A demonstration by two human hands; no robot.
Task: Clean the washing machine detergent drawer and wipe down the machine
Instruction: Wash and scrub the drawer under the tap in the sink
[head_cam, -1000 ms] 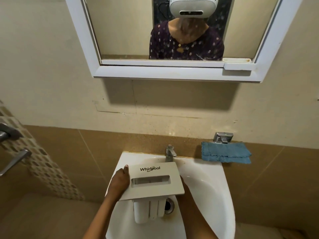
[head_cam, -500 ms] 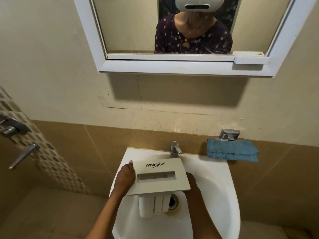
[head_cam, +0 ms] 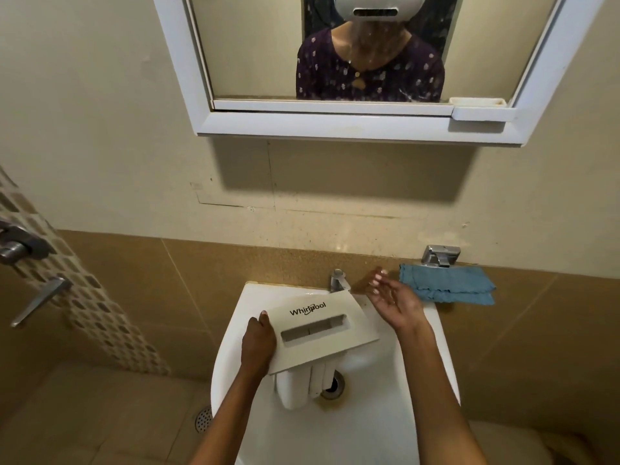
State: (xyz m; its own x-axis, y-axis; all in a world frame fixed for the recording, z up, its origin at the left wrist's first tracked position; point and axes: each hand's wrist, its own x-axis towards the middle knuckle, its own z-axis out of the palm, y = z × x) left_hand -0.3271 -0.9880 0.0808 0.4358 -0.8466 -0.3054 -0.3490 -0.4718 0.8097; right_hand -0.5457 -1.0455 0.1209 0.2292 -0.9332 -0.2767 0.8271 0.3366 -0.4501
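Out from under the detergent drawer (head_cam: 322, 333) comes the right hand (head_cam: 392, 302), which now hangs over the back right corner of the sink (head_cam: 231, 330), palm turned inward, fingers spread and loose, holding nothing. One drawer, tilted, sits over the middle of the basin, its compartments pointing down toward the drain (head_cam: 332, 385). The left hand (head_cam: 258, 340) grips its left edge, thumb on top, and the other fingers are hidden, probably curled underneath. One tap (head_cam: 338, 280) stands at the back edge. One folded blue cloth (head_cam: 446, 285) lies just past the right hand.
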